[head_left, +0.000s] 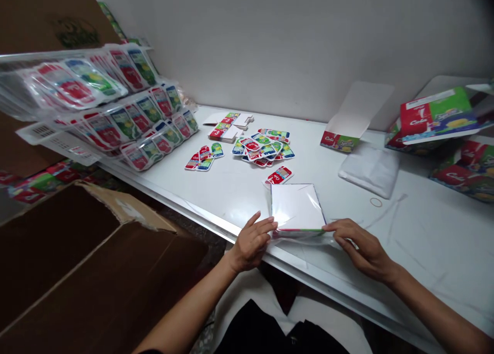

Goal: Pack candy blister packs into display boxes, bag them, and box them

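Note:
A flat white box [296, 208] in a clear plastic sleeve lies at the near edge of the white table [424, 241]. My left hand [251, 242] rests against its near left corner, fingers stretched out onto the plastic. My right hand [358, 247] touches its near right corner, fingers extended and lying low on the film. Just behind the box lies a single red candy packet [278, 176]. Farther back sit a loose heap of colourful packets [262, 147] and a smaller group [204, 158].
Clear trays of packets [116, 112] are stacked at the left. An open cardboard carton [85, 261] stands at the lower left. An open printed box [341, 138], a plastic bag [368, 169], a rubber band [375, 202] and more printed boxes [440, 117] lie to the right.

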